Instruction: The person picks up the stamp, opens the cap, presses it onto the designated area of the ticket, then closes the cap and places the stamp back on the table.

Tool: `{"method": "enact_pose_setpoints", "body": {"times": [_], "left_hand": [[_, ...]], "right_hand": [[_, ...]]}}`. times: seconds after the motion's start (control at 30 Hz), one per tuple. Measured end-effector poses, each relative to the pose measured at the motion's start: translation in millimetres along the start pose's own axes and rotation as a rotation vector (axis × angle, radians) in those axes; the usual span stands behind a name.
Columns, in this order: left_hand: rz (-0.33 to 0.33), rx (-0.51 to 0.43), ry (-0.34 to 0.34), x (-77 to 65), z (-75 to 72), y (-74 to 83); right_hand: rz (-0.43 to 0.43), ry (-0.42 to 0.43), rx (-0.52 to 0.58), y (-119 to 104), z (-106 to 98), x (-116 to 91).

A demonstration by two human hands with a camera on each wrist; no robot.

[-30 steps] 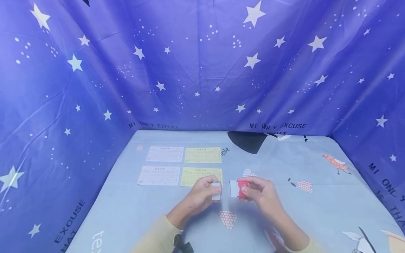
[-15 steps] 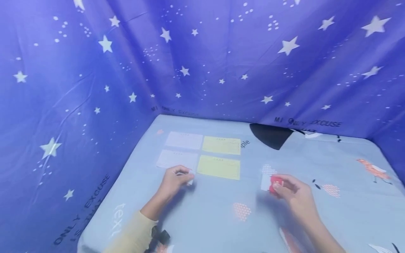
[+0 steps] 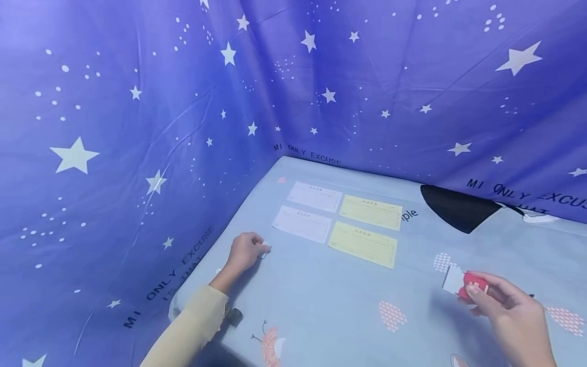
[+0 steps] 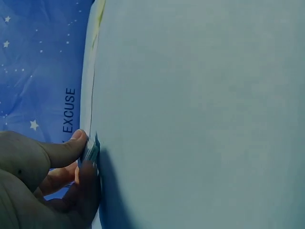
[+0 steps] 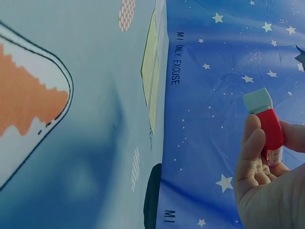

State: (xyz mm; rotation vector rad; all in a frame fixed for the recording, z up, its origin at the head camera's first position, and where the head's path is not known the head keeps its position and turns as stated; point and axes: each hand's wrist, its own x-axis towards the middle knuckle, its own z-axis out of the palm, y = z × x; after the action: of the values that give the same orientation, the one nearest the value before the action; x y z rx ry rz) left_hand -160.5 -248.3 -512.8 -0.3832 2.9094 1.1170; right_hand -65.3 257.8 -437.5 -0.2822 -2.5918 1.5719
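Note:
My right hand (image 3: 513,306) pinches a small red block with a pale end (image 3: 474,284), which looks like a hand stamp, above the right part of the table. The right wrist view shows the pale end of this stamp (image 5: 271,131) pointing away from the fingers. Over at the table's left side, my left hand (image 3: 246,251) pinches a small pale, partly clear cap (image 4: 90,151) between thumb and fingers, close over the cloth. Two white slips (image 3: 302,224) and two yellow slips (image 3: 362,244), printed like forms, lie flat in two rows beyond the hands.
A light blue patterned cloth (image 3: 321,306) covers the table. Blue star-printed curtains (image 3: 367,76) stand along its back and left sides. A dark object (image 3: 235,317) shows by the left sleeve.
The hands have moved apart from the middle: the left with the cap to the table's left side, the right with the stamp staying right. The head view has turned left. The slips lie unmoved.

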Motion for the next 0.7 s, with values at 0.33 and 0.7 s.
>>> {"method": "enact_pose_setpoints", "body": {"times": [0.33, 0.7], "left_hand": [[0.029, 0.075, 0.006, 2.3, 16.1, 8.9], [0.135, -0.491, -0.059, -2.0, 3.9, 55.6]], "right_hand": [[0.107, 0.047, -0.094, -0.7, -11.0, -8.9], [0.048, 0.012, -0.003, -8.5, -5.5, -6.9]]}}
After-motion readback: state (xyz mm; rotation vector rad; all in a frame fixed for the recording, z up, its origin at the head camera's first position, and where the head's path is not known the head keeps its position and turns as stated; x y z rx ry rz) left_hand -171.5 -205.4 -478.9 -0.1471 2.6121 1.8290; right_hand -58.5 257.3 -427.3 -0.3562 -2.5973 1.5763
